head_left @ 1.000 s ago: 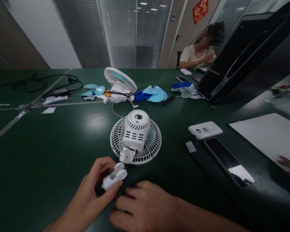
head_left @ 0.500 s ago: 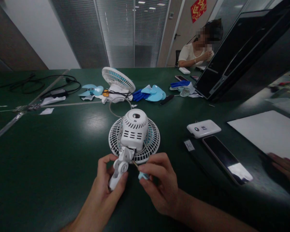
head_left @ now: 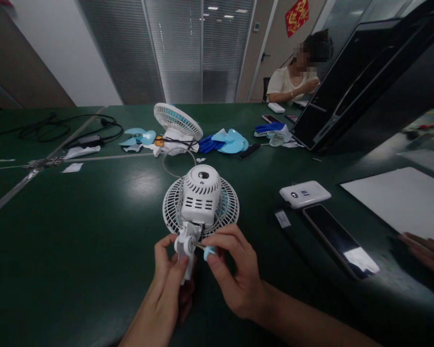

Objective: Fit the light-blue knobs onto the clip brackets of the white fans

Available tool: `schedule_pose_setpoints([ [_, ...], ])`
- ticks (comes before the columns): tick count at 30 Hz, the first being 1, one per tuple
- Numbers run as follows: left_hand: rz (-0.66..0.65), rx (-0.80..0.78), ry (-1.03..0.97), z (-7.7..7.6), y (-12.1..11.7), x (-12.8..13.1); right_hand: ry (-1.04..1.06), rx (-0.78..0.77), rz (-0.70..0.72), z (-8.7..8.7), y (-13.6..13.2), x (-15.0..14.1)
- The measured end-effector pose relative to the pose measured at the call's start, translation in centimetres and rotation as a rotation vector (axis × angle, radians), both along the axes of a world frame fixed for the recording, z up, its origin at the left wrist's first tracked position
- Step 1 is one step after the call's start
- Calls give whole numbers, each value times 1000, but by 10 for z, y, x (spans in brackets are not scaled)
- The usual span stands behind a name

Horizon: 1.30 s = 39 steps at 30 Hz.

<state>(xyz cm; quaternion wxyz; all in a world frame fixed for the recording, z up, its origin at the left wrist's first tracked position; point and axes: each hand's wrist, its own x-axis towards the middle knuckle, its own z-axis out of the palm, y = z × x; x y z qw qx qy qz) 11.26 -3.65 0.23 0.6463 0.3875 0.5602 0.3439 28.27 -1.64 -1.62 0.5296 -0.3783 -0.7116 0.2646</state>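
Note:
A white fan (head_left: 201, 195) lies face down on the green table, its motor housing up and its round grille beneath. My left hand (head_left: 168, 274) is closed around the white clip bracket (head_left: 187, 246) at the fan's near end. Between the thumb and fingers of my right hand (head_left: 235, 274) is a thumbscrew (head_left: 210, 252) with a light-blue knob and a metal shank. Its shank points left and meets the bracket's round joint; how deep it sits, I cannot tell.
Behind stands another white fan (head_left: 177, 123), with light-blue fan blades (head_left: 233, 141) and blue gloves (head_left: 210, 143) nearby. To the right lie a phone (head_left: 340, 241) and a white power bank (head_left: 305, 193). A person (head_left: 292, 82) sits across the table; another hand (head_left: 425, 248) rests at the right edge.
My left hand has turned the clip bracket more upright and shifted right. My right hand has brought the thumbscrew up and left, from beside the bracket to its joint.

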Motion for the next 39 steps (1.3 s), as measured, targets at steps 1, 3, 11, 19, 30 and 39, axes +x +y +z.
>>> schedule_pose_setpoints([
  [1, 1, 18, -2, -1, 2, 0, -1, -11, -5, 0, 0, 0],
  [3, 10, 55, -30, -3, 4, 1, -4, -36, -12, 0, 1, -2],
  [11, 63, 178, 8, -11, -3, -9, -31, -92, -63, 0, 6, -4],
  [19, 7, 213, 89, -18, -9, -18, -85, -9, -15, -1, 8, -5],
  [30, 3, 247, 84, -15, -8, -14, -72, 79, -87, -4, 11, -8],
  [39, -60, 314, 56, -12, -2, -20, -185, 139, -20, -4, 15, -1],
])
